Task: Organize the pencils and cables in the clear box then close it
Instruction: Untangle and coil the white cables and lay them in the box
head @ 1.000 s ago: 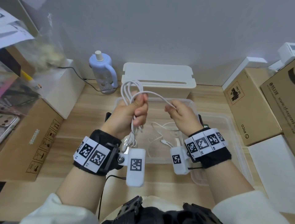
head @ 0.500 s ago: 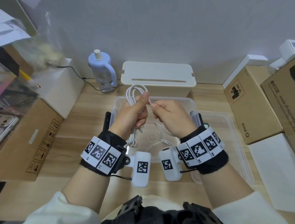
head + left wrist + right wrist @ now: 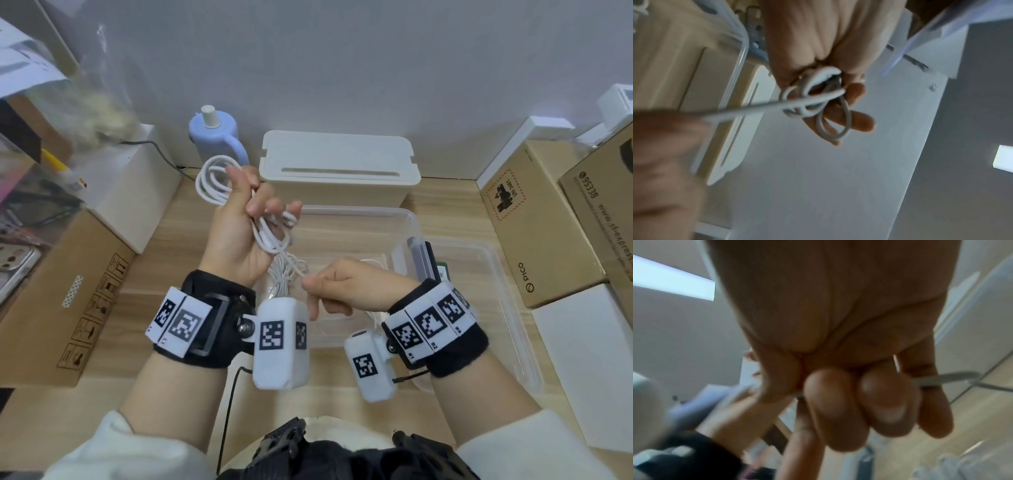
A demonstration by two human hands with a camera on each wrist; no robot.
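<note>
My left hand is raised above the near left corner of the clear box, palm turned toward me, and holds a coiled white cable whose loops stick out past the fingers. In the left wrist view the cable coil is wound round the fingers. My right hand sits lower, just right of the left wrist, and pinches the loose end of the same cable, pulled taut between the hands. More white cable lies on the box floor. No pencils can be made out.
The clear lid lies right of the box, under my right wrist. Behind the box stands a white cable organiser and a lilac bottle. Cardboard boxes line the right side, another carton the left.
My left hand has turned palm up and moved left with the coil. My right hand has dropped from beside the left thumb to below it, drawing the cable end down.
</note>
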